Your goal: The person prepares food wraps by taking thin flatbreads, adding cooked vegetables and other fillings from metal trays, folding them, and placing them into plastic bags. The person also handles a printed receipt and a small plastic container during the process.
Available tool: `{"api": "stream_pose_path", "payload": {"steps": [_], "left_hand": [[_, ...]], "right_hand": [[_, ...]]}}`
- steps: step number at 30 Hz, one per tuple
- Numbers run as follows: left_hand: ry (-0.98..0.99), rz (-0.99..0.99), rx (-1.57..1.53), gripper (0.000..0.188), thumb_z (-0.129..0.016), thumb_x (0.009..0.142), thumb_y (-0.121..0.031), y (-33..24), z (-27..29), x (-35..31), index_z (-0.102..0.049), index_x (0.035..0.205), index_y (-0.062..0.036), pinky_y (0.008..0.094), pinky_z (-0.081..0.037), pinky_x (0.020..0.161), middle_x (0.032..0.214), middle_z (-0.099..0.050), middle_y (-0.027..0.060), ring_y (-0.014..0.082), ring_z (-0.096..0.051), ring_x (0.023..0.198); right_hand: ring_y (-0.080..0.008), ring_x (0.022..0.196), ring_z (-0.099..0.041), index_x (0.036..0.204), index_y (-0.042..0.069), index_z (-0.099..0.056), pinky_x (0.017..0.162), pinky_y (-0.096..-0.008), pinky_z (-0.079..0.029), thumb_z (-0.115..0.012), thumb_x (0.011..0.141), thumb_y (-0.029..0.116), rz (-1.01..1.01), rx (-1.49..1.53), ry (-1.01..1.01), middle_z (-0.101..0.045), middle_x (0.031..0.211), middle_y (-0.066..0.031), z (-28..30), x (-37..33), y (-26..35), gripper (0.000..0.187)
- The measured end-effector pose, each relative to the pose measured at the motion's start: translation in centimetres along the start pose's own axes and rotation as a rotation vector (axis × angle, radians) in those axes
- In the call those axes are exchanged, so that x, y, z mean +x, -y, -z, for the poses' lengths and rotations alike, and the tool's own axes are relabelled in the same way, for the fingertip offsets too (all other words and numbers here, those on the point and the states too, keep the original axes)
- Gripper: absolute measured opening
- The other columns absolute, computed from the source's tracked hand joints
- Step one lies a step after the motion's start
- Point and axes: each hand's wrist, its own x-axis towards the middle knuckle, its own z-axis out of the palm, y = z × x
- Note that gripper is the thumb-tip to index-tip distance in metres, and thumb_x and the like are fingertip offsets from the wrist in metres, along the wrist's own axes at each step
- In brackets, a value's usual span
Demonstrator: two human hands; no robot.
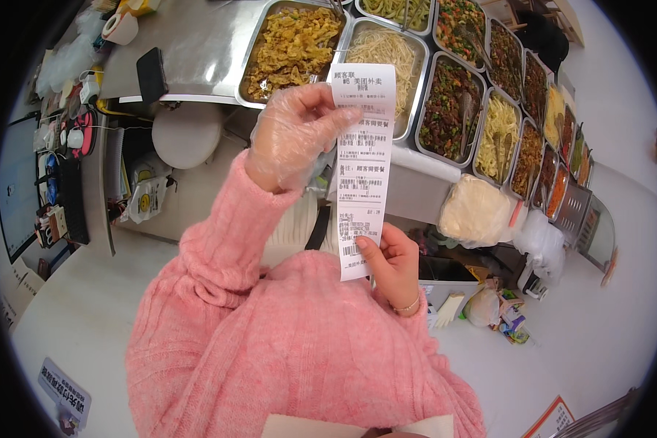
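A long white printed receipt [359,175] hangs upright in front of my chest. My left hand [297,130], in a clear plastic glove, pinches its left edge near the top. Lower down, my bare right hand [396,264] grips the bottom part, with the thumb on the printed face and the fingers behind it. Just beyond the receipt's top end lies a metal tray of pale bean sprouts [387,58]. Left of that stands a tray of golden fried food [292,47], close past my left hand.
More metal trays, including dark meat [451,109] and pale shreds with tongs [498,139], run along the counter to the right. A black phone [152,71] lies on the steel counter. Below are a round stool [186,135], a bagged pale bundle [476,210] and floor-level bags [489,306].
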Motion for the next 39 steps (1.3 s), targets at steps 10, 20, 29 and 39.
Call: {"api": "stream_pose_path", "payload": {"steps": [10,20,29,39], "left_hand": [[0.062,0.090,0.120,0.012,-0.070,0.095,-0.007,5.6,-1.3,1.0,-0.073,0.102,0.0014,0.0204,-0.045,0.060,0.085,-0.070,0.0013,0.0047,-0.055,0.067],[-0.076,0.627,0.930,0.021,-0.078,0.089,-0.021,26.4,0.4,0.1,-0.077,0.096,-0.0020,0.0366,-0.056,0.076,0.084,-0.076,0.0103,0.0211,-0.070,0.074],[-0.374,0.394,1.159,0.032,-0.076,0.088,-0.035,28.3,-5.2,2.5,-0.076,0.090,-0.0033,0.0433,-0.055,0.079,0.086,-0.075,0.0145,0.0322,-0.072,0.083],[-0.370,0.429,1.092,0.034,-0.076,0.087,-0.037,27.4,-5.0,2.1,-0.075,0.089,-0.0024,0.0408,-0.054,0.078,0.086,-0.072,0.0150,0.0314,-0.069,0.081]], "right_hand": [[-0.0065,0.091,-0.067,0.125,-0.007,-0.062,0.077,-0.0222,-0.054,-0.064,0.099,0.002,-0.105,0.126,-0.059,-0.074,0.108,-0.0073,3.5,-0.7,-4.1,0.027],[-0.0100,0.074,-0.069,0.115,-0.006,-0.062,0.066,-0.0259,-0.055,-0.064,0.098,0.009,-0.399,-0.252,0.031,-0.074,0.091,-0.0085,15.6,1.7,-20.0,0.023],[-0.0381,0.103,-0.064,0.121,0.000,-0.065,0.087,-0.0437,-0.052,-0.071,0.092,0.013,0.261,-1.177,-0.187,-0.066,0.118,-0.0201,25.3,7.0,-12.5,0.033],[-0.0311,0.119,-0.053,0.132,0.009,-0.061,0.101,-0.0454,-0.041,-0.078,0.075,0.010,0.932,-1.533,0.078,-0.060,0.130,-0.0088,23.2,20.0,-11.4,0.059]]}}
